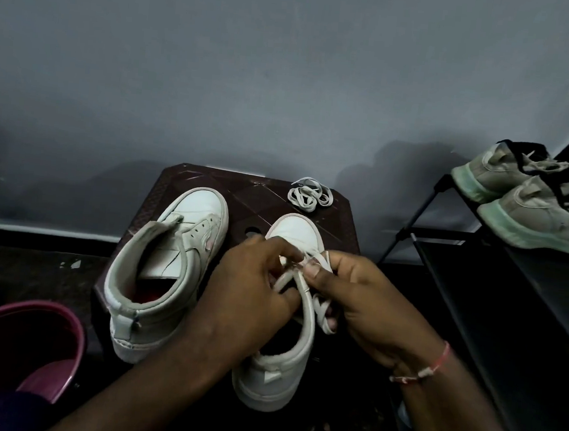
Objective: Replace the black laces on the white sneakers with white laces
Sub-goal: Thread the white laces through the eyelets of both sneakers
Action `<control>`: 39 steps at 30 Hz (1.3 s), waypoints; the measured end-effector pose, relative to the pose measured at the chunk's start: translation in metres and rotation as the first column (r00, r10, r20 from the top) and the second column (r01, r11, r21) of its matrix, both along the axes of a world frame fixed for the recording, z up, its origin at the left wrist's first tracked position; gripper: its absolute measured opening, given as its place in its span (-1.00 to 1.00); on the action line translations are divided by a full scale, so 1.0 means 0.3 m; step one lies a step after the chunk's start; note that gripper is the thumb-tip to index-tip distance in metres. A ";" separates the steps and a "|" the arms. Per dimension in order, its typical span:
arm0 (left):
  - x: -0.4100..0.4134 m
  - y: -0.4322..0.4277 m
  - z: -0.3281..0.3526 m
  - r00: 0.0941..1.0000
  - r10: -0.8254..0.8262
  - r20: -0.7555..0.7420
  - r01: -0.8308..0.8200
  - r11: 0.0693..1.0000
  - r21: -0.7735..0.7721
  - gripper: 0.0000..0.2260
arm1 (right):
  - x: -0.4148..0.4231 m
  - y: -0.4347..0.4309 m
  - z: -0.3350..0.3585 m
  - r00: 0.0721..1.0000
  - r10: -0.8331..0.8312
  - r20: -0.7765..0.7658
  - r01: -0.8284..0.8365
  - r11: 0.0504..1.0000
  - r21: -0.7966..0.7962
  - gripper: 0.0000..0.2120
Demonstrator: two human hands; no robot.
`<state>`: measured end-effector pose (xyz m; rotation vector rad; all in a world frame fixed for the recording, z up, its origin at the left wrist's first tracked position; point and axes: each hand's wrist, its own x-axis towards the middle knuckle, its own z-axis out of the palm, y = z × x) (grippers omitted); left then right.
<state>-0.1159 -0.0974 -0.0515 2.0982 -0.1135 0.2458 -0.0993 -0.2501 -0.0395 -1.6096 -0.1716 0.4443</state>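
Observation:
Two white high-top sneakers stand on a dark brown stool (264, 196). The left sneaker (168, 274) has no lace and its tongue is pulled up. Over the right sneaker (280, 362) my left hand (252, 288) and my right hand (365, 298) each pinch a strand of a white lace (308, 286) threaded through it. Loose ends hang below my right fingers. A second white lace (309, 193) lies coiled at the stool's far right corner. No black laces show near these sneakers.
A black shoe rack (509, 303) stands to the right, with a pair of grey sneakers (532, 202) with black laces on top. A maroon plastic tub (17, 340) sits at the lower left. A grey wall rises right behind the stool.

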 end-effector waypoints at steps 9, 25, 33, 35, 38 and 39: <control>0.038 0.003 0.017 0.993 0.035 0.116 -0.061 0.973 0.224 -0.81 | 0.007 0.020 -0.035 0.994 -0.107 -0.016 0.108 0.967 0.229 -0.80; 0.084 0.029 -0.007 0.989 -0.138 0.055 0.135 0.989 0.055 -0.73 | 0.067 -0.048 -0.080 0.734 0.179 0.656 0.217 0.853 -0.475 -0.76; 0.088 0.022 -0.016 0.996 -0.083 0.024 0.082 0.995 0.056 -0.91 | 0.068 -0.032 -0.081 0.669 0.041 0.742 0.347 0.866 -0.361 -0.76; 0.084 0.026 -0.020 0.997 -0.077 0.018 0.076 0.997 0.028 -0.92 | 0.061 -0.025 -0.078 0.796 -0.085 0.599 0.289 0.923 -0.254 -0.79; 0.077 0.029 -0.024 0.998 -0.063 0.008 0.064 0.997 -0.036 -0.95 | 0.068 -0.043 -0.068 0.905 -0.383 0.186 0.356 0.920 0.162 -0.88; 0.075 0.029 -0.025 0.998 -0.059 0.003 0.059 0.997 -0.051 -0.95 | 0.080 -0.055 -0.072 0.890 -0.452 0.058 0.424 0.868 0.257 -0.84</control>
